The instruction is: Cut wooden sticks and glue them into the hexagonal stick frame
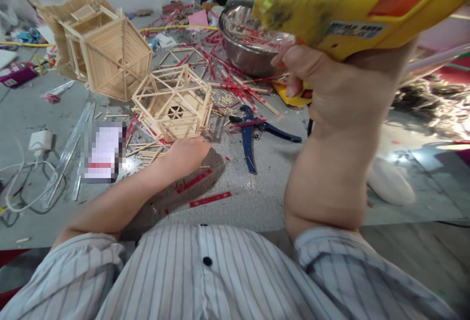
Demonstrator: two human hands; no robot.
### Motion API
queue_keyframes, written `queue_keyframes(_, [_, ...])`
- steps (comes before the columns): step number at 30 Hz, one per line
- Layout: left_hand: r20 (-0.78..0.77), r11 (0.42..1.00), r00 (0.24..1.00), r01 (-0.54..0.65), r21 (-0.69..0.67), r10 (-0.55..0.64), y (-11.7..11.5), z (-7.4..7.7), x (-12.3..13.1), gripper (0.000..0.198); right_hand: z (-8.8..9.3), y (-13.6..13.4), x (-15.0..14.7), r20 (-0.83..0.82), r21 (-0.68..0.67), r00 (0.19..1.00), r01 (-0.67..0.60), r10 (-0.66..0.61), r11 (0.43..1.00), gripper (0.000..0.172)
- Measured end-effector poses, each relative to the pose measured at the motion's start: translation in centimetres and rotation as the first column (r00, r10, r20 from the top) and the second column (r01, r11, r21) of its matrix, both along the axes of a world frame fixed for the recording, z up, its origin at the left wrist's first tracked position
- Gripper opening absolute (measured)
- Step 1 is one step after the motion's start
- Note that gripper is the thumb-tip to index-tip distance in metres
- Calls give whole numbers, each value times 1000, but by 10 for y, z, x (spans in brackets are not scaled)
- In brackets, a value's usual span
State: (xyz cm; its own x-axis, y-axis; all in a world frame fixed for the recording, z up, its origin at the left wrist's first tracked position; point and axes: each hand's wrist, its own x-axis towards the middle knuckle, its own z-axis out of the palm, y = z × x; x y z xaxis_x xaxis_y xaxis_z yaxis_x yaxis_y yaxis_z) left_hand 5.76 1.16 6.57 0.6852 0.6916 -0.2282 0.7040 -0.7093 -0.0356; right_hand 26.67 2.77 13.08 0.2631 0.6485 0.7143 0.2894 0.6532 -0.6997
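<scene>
My right hand (304, 68) is raised and closed around the handle of a yellow hot glue gun (316, 9), whose metal nozzle points left. Black smudges mark the gun's front. At the near edge of a six-sided wooden stick frame (174, 102), my left hand (189, 154) is closed on its lower rim; most of its fingertips are hidden. The frame has spoked triangles on top and layered sticks inside. Behind it to the left stands a larger stick lantern-like structure (119, 58) with a hexagonal, slatted face.
A blue-handled cutter (247, 139) lies right of the frame. Further back are a metal bowl (242, 51) with red-and-clear wrappers and scattered sticks. On the left lie a phone (105, 151), a white charger (40, 141) with cable, and clear plastic strips (69, 156).
</scene>
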Motion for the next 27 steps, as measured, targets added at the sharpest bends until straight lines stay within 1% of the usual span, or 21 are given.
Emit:
queue_keyframes(3, [-5, 999, 999, 33, -41, -33, -3, -6, 6, 25, 1, 1, 2, -2, -4, 1000, 10, -10, 1000, 42])
queue_keyframes(7, [19, 995, 999, 37, -94, -36, -6, -6, 20, 29, 2, 3, 4, 2, 3, 999, 54, -54, 999, 44])
queue_keyframes(9, [63, 995, 997, 59, -78, -54, -4, -8, 27, 29, 3, 3, 5, 13, 9, 998, 65, -65, 998, 44])
queue_keyframes(11, [99, 995, 992, 86, -51, -81, 0, -12, 32, 30, 5, 2, 5, 5, 16, 999, 49, -49, 999, 40])
queue_keyframes(14, [87, 996, 992, 90, -2, -89, 7, -19, 34, 31, 5, 2, 6, -5, 23, 999, 41, -41, 999, 39])
queue_keyframes(17, [39, 998, 998, 48, 34, -49, 13, -25, 31, 31, 5, 4, 8, 36, 26, 998, 48, -49, 999, 43])
queue_keyframes(21, [24, 996, 998, -58, 69, 56, 18, -28, 26, 29, 3, 6, 11, 23, 52, 1000, 18, -19, 998, 38])
queue_keyframes(25, [19, 996, 997, -81, 37, 81, 22, -26, 23, 29, 3, 6, 13, 31, 21, 999, 29, -30, 999, 36])
queue_keyframes(27, [10, 995, 995, -95, 23, 94, 22, -22, 24, 30, 2, 6, 14, 29, 37, 1000, -10, 9, 999, 33])
